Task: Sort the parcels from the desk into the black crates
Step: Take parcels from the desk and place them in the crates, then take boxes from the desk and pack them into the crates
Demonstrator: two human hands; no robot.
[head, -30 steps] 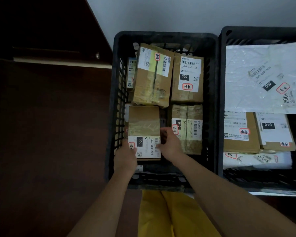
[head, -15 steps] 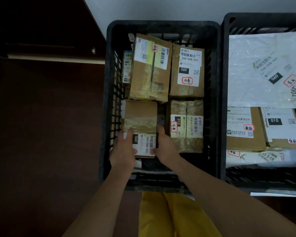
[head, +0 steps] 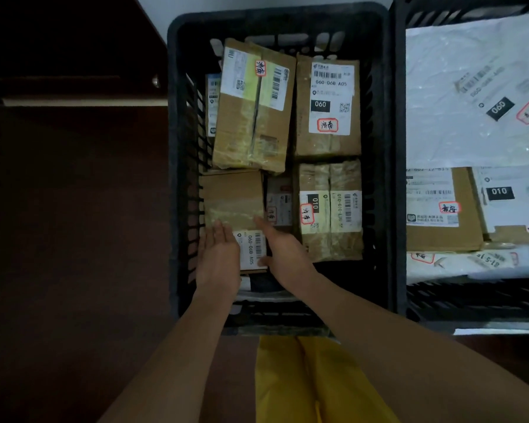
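Parcel (head: 232, 199) labelled 060 lies flat in the left black crate (head: 177, 148), near its front-left corner. Both hands, left (head: 219, 259) and right (head: 283, 251), rest spread-fingered against its near end, probably nudging it snug beside neighbouring boxes.

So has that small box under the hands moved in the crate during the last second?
Yes. The small box has slid away from the person, deeper into the left crate; its far edge now meets the taped box behind it.

Two black crates (head: 177, 148) (head: 399, 178). Four brown boxes (head: 251, 117) fill the left one; the right holds two boxes (head: 464, 236) and two white bags (head: 458, 87). Two hands (head: 219, 261).
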